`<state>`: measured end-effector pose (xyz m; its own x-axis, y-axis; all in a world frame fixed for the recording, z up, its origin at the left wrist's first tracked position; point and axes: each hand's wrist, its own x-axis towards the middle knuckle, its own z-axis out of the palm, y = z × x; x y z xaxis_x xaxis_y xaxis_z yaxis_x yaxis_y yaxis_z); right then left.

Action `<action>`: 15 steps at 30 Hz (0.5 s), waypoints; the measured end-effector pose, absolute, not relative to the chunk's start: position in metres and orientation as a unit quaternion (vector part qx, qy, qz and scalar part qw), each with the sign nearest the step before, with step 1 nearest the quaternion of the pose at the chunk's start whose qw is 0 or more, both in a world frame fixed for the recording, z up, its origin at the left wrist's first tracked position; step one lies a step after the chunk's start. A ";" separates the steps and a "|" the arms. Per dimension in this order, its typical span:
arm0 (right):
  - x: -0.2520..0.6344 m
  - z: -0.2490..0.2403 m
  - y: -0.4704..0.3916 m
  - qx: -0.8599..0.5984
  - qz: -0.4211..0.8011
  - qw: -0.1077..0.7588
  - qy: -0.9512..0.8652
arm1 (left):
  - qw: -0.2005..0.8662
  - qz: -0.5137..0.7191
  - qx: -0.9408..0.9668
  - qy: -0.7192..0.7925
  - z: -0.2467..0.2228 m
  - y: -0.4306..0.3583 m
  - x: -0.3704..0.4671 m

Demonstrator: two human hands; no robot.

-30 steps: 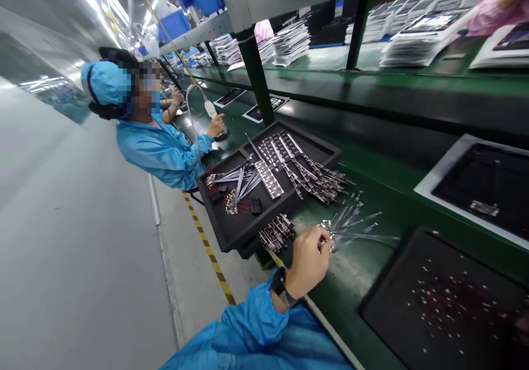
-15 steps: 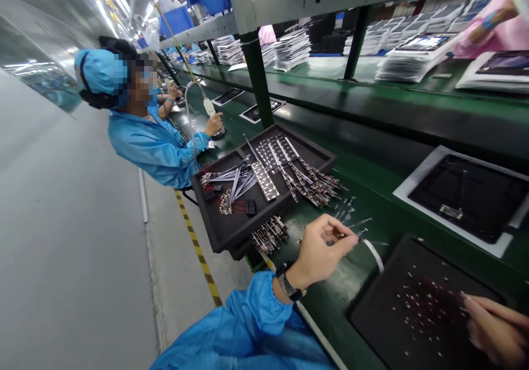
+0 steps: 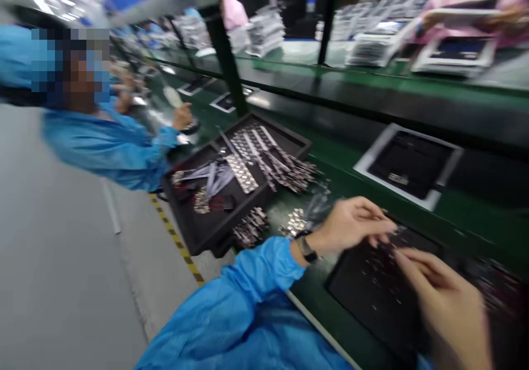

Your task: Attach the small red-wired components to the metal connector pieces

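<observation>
My left hand [image 3: 357,226], with a dark watch on its wrist, is pinched closed above the back of a black mat [image 3: 351,287]. Close in front of it, my right hand [image 3: 446,293] is also closed in a pinch, fingertips almost meeting the left ones. Whatever lies between the fingertips is small and blurred, so I cannot name it. Small pale parts [image 3: 376,265] are scattered on the mat below. Left of my left hand lie a little pile of pale metallic pieces [image 3: 295,222] and some clear plastic strips [image 3: 317,202].
A black tray [image 3: 188,237] of ribbon cables and small circuit boards stands at the left. More small boards [image 3: 251,226] sit by its front corner. Beyond the mat lies a black panel in a white frame [image 3: 413,160]. A co-worker in blue [image 3: 107,144] works further left, near a green post [image 3: 225,61].
My right hand has come left and up from the mat to meet my left hand, which has moved right. The white strip at my left fingertips no longer shows. The view has shifted right.
</observation>
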<state>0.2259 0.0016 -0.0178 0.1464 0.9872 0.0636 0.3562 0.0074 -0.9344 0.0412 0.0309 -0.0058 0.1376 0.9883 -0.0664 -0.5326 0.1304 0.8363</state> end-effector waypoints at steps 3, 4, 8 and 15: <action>0.231 -0.008 -0.008 -0.582 0.386 0.414 -0.584 | 0.679 0.546 0.332 0.361 -0.010 0.022 0.049; 0.232 -0.006 -0.010 -0.579 0.390 0.412 -0.586 | 0.680 0.542 0.324 0.372 -0.011 0.019 0.050; 0.231 -0.005 -0.014 -0.571 0.389 0.414 -0.593 | 0.667 0.517 0.339 0.416 -0.015 0.015 0.048; 0.228 -0.006 -0.019 -0.561 0.410 0.411 -0.590 | 0.686 0.504 0.332 0.406 -0.017 0.007 0.050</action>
<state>0.2277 -0.0190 -0.0060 -0.0324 0.9992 0.0247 0.3262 0.0339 -0.9447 0.0503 0.0071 -0.0173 0.1614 0.9616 -0.2218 -0.4216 0.2704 0.8655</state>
